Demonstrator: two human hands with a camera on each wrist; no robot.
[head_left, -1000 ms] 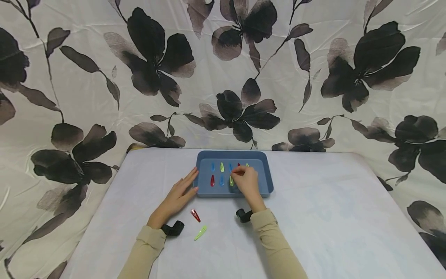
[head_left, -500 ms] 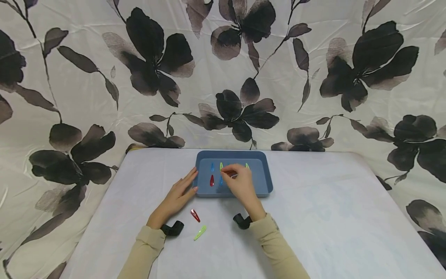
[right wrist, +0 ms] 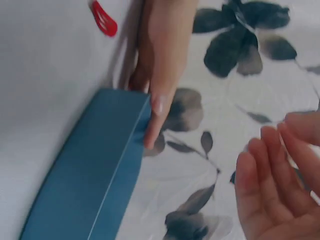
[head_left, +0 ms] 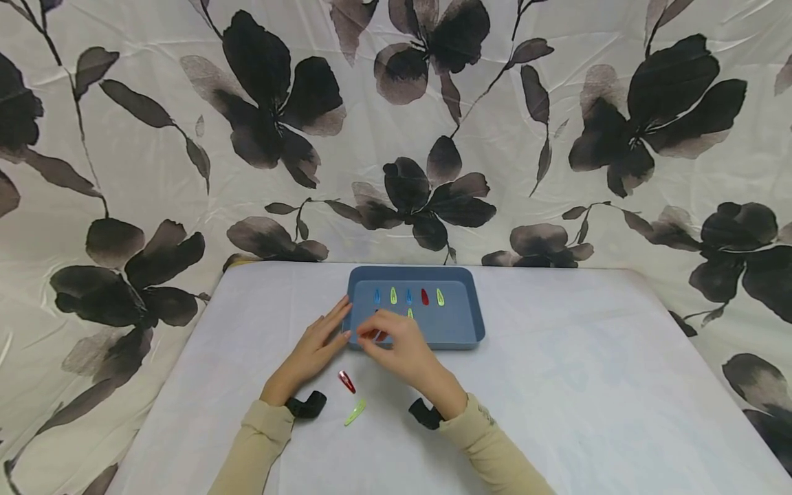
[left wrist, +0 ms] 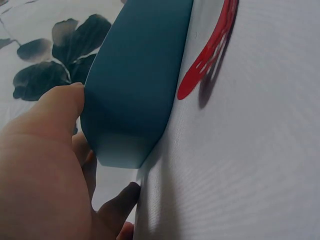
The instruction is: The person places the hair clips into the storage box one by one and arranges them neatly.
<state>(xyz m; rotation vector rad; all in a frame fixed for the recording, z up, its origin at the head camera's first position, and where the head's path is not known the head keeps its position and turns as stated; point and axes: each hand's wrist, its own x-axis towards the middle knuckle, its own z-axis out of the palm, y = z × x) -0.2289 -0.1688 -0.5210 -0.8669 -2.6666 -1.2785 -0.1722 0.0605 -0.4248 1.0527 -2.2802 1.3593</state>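
My left hand (head_left: 318,347) rests against the left end of a blue tray (head_left: 458,337), fingers extended along its side and thumb at the near corner. In the left wrist view, its digits touch the tray wall (left wrist: 135,90). My right hand (head_left: 399,344) hovers over the tray's near left part. Its thumb and index tips meet in a loose ring, and nothing shows between them in the right wrist view. On the tray stand snap hair clips in a row, among them a red clip (head_left: 425,297) and a lime clip (head_left: 441,297); the hand hides most of a nearer row.
In front of the tray, a red hair clip (head_left: 347,382) and a lime hair clip (head_left: 355,412) lie on the white-covered table (head_left: 588,385). A flower-printed cloth (head_left: 526,137) hangs behind. Black wrist cameras (head_left: 307,405) sit at both wrists.
My right hand has moved left and nearer from the middle of the tray, uncovering the far row and a lime clip in the near row. The left hand has stayed put.
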